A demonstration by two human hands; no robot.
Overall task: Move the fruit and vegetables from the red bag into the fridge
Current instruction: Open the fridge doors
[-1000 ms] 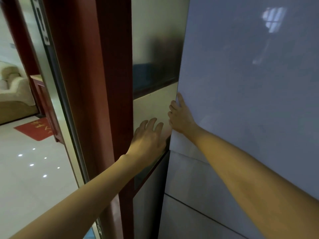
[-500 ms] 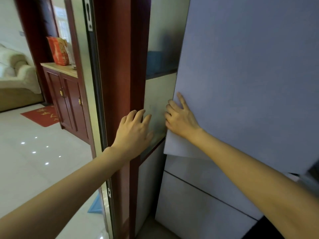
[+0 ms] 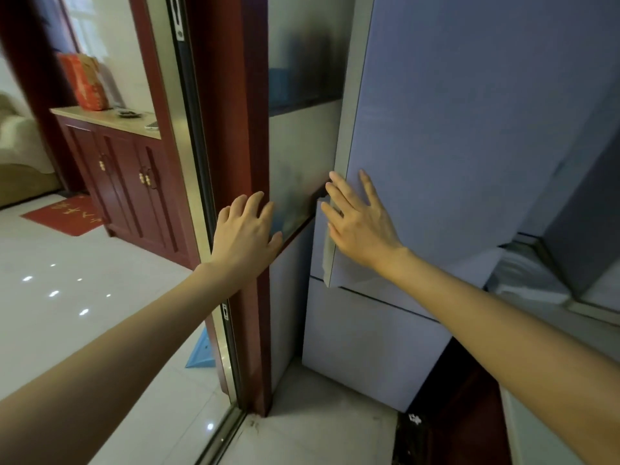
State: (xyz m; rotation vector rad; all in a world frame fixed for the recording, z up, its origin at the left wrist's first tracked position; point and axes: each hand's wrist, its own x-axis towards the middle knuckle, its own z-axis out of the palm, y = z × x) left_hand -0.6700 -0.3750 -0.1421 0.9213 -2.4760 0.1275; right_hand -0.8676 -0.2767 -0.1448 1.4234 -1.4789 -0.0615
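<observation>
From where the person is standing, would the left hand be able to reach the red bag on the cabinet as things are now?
Probably not. The red bag stands on the far cabinet in the next room, beyond the red door frame and its glass panel. The left hand is by that frame, well short of it; the person would likely have to walk through.

A dark red wooden cabinet [image 3: 127, 182] with brass knobs stands far left, a red doormat [image 3: 63, 214] on the glossy white floor [image 3: 67, 313] beside it.
</observation>
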